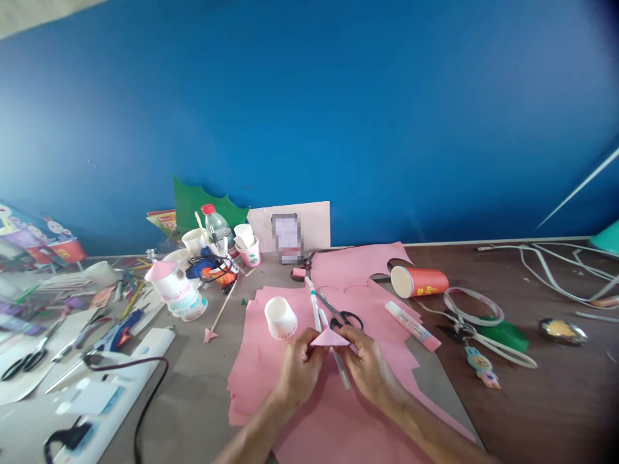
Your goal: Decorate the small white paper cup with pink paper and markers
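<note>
A small folded pink paper piece (pixel 331 338), roughly triangular, is held between my two hands above pink paper sheets (pixel 264 399). My left hand (pixel 300 367) pinches its left corner, and my right hand (pixel 368 362) pinches the right one. Beneath the piece lies a pen-like stick (pixel 341 370), partly hidden by it. Just beyond my hands rest a white pen (pixel 313 299) and scissors with black handles (pixel 349 318). A white paper cup (pixel 281 318) stands to the left of my left hand. To the right of my right hand lies a glue stick (pixel 412 326).
At left stand stacked decorated cups with a pink cone top (pixel 176 290), near a glue gun (pixel 113 338) and its cord. A red paper cup (pixel 420 282) lies on its side at right, near a keychain (pixel 481 366) and white cables (pixel 556 277). A blue wall (pixel 338 116) rises behind.
</note>
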Available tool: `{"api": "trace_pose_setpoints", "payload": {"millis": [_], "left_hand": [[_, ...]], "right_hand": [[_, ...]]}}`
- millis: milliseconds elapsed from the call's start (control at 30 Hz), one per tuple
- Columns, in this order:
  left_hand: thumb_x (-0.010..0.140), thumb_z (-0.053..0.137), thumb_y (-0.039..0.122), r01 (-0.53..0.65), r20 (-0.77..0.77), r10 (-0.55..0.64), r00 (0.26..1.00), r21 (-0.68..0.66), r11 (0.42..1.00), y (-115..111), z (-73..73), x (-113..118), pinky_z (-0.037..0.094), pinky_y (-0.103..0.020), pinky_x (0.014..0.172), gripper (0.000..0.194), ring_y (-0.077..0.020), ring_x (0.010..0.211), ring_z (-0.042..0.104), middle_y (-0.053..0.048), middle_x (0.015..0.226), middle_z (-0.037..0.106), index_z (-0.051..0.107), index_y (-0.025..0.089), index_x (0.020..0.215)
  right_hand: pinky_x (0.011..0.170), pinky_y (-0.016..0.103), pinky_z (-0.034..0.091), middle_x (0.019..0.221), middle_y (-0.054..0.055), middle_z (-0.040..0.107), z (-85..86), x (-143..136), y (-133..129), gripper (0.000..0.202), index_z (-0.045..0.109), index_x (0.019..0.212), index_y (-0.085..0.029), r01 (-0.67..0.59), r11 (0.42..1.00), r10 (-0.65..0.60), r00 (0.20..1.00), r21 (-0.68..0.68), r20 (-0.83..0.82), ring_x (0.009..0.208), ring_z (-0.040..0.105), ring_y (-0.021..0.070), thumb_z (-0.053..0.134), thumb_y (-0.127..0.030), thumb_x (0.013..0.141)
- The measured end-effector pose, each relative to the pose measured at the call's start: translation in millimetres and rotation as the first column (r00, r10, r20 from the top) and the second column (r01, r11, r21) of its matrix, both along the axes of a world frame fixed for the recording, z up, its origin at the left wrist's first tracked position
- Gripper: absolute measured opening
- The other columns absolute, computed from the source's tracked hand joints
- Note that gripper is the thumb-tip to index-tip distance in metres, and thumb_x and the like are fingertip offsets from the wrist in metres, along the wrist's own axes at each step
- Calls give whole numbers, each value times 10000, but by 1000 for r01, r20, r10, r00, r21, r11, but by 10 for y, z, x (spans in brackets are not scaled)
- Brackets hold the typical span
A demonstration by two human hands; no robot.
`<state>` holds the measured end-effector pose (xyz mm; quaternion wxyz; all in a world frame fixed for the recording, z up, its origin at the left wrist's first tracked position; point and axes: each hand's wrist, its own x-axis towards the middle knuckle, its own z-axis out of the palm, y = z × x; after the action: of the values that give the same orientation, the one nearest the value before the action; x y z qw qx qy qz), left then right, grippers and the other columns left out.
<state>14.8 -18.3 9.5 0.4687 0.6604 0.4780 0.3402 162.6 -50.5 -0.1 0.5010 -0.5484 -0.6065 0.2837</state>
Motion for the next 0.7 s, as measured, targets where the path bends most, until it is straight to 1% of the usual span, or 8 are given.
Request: {"api": "trace_pose_setpoints", "payload": {"millis": [67,133,200,300,433,567,633,700], "left_hand": [[781,507,207,5,-2,-5,1000,105,994,4,-18,-28,350,-217,505,123,-111,521,454,42,556,518,558,176,673],[755,496,144,9,-16,-4,1000,264,964,13,-27,-71,399,-222,533,122,-129,550,533,12,599,612,598,174,695],[730,473,81,12,-47,10,999,444,896,26,-33,-121,455,-232,581,211,-154,618,617,-21,692,699,657,174,775],[748,449,26,13,-81,52,995,647,763,53,-45,-181,509,-242,631,340,-169,682,670,-42,764,737,701,182,914],[786,434,-11,15,-98,88,991,750,661,77,-54,-198,550,-252,681,402,-171,729,696,-54,808,744,699,188,1013],[829,421,-32,43,-98,63,993,814,579,82,-42,-189,551,-241,654,419,-156,689,681,-51,797,741,686,186,1070],[854,430,-29,35,-86,66,994,829,558,84,-34,-188,553,-241,661,405,-154,697,680,-50,800,738,686,189,1081],[863,426,-38,20,-71,69,995,826,564,89,-29,-191,563,-249,707,426,-159,763,697,-60,858,746,685,194,1109]], "right_hand": [[622,294,494,703,40,650,17,-5,-8,185,594,700,-207,-6,1000,6,1000,21,-26,677,619,204,488,-176,849],[632,285,497,757,40,655,23,-6,-16,123,623,770,-207,-10,998,14,998,59,-56,716,622,205,526,-138,799],[639,277,503,829,44,661,6,1,-17,122,647,854,-210,0,996,9,995,95,-99,736,616,196,559,-144,802],[687,273,514,876,46,651,-54,25,-8,109,648,904,-216,34,994,-16,984,101,-176,786,615,190,539,-218,898],[726,273,512,858,42,642,-91,53,-5,166,644,890,-212,67,996,-49,969,65,-241,814,618,189,516,-298,952],[731,285,513,852,51,656,-41,53,-32,244,679,853,-210,10,999,4,955,47,-295,821,627,200,555,-399,947],[726,294,514,860,56,663,-17,51,-50,288,694,868,-211,-22,1000,28,942,20,-334,809,630,202,573,-463,938],[702,295,512,874,55,667,-3,51,-67,316,697,934,-217,-51,999,41,923,-16,-382,786,624,196,584,-512,927]]}}
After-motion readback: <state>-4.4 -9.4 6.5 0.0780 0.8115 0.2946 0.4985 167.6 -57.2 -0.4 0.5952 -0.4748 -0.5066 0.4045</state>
